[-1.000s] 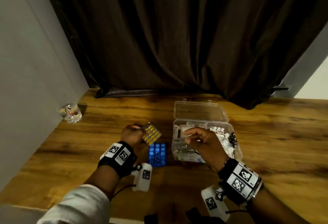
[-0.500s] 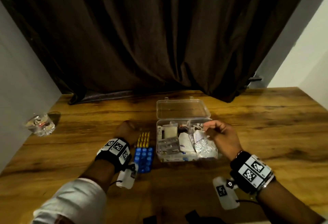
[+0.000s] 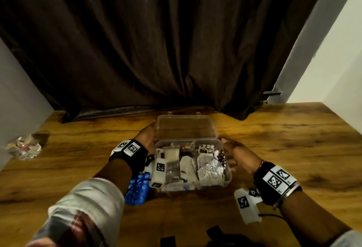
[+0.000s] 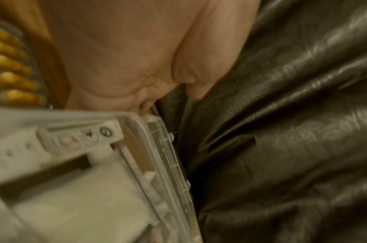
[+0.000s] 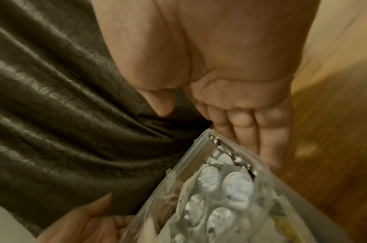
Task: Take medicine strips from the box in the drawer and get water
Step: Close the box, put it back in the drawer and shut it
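Note:
A clear plastic medicine box (image 3: 176,187) stands open on the wooden table (image 3: 284,148), its lid (image 3: 186,129) tilted back. It holds several strips and packets, with a silver blister strip (image 3: 210,170) on top at the right. My left hand (image 3: 147,139) lies flat against the box's left back corner, and my right hand (image 3: 235,152) lies along its right wall with straight fingers (image 5: 247,131). A blue strip (image 3: 137,190) lies on the table under my left forearm. A yellow strip (image 4: 10,65) shows only in the left wrist view, beside my palm (image 4: 126,57).
A glass (image 3: 23,146) stands at the table's far left by the grey wall. A dark brown curtain (image 3: 176,41) hangs behind the box and bunches on the table's back edge. Bare wood stretches to the right of the box.
My left hand laid the yellow strip on the table by the blue one. My right hand let the silver strip drop into the box. Both hands then moved to the box's sides.

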